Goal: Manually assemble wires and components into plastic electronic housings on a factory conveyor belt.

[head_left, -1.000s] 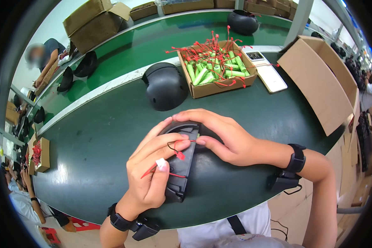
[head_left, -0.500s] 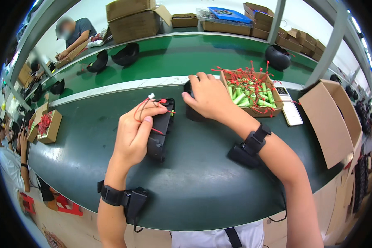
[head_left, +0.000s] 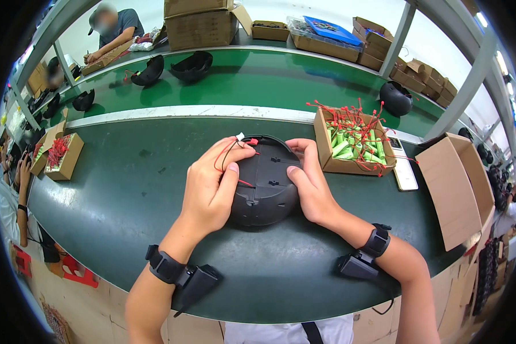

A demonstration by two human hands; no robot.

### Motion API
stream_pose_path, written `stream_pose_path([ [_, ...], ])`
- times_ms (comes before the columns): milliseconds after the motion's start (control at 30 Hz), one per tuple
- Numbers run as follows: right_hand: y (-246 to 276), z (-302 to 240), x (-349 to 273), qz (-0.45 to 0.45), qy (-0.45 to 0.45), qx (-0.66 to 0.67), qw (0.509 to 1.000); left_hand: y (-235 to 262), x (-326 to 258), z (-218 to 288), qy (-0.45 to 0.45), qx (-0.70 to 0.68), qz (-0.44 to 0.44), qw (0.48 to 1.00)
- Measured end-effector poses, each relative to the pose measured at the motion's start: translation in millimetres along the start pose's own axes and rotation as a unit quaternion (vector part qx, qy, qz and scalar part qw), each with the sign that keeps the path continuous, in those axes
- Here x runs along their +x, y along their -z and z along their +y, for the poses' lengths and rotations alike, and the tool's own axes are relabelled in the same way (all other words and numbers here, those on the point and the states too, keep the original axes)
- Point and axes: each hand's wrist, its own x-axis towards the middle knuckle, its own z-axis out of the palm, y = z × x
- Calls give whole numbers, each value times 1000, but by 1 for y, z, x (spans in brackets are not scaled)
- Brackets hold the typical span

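Note:
In front of me, a black plastic panel [head_left: 264, 168] lies against a round black bowl-shaped shell [head_left: 266, 213], seemingly flush in its opening. My left hand [head_left: 207, 188] is closed on the panel's left side, thumb and fingers pinching thin red and black wires [head_left: 226, 151]. A white connector [head_left: 239, 137] and a small red plug [head_left: 252, 142] stick out above those fingers. My right hand [head_left: 315, 190] wraps the shell's right side, its thumb on the rim. The fingers behind the shell are partly hidden.
An open carton [head_left: 352, 167] of green cylindrical cells with red leads stands right, beside a white handheld device [head_left: 405, 173]. Farther right is a larger cardboard box [head_left: 454, 192]. Behind a pale rail, black shells [head_left: 192, 66] sit on a green belt [head_left: 281, 74]. A person [head_left: 120, 34] works at far left.
My right hand has come left and nearer with the black shell, bringing it to the panel. My left hand has shifted right with the panel and wires. The view has shifted slightly.

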Motion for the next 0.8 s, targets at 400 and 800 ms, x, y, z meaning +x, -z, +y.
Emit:
stream_pose_path([
  [400,12,-10,-2,-63,24,101,993,-8,-5,10,14,-11,-24,1000],
  [800,24,-2,-1,-93,-54,263,959,-5,-5,9,17,-83,-60,995],
])
